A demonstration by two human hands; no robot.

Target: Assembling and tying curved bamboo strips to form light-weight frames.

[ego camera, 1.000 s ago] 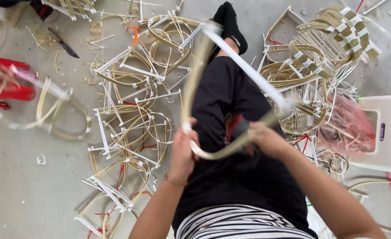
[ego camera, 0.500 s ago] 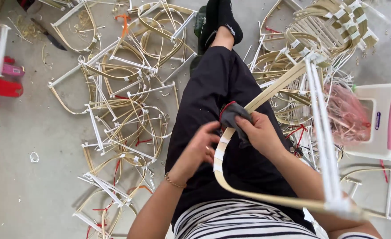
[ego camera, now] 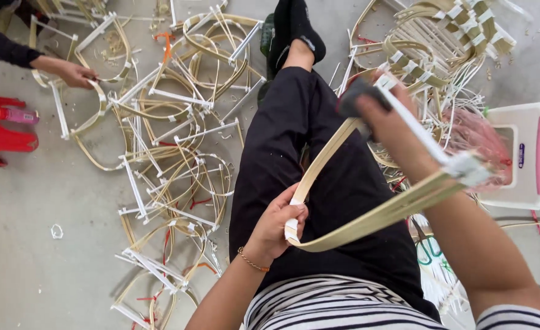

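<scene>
Our left hand pinches the bamboo strip's near bend, its length running toward one o'clock, where our right hand presses a dark cloth.

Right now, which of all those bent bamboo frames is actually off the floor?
Only the bent bamboo frame over the person's lap: left hand pinches its white-taped end, right hand rubs it with a grey cloth.

Grey concrete floor strewn with bent cane frames, red stool, white-pink stool.
</scene>
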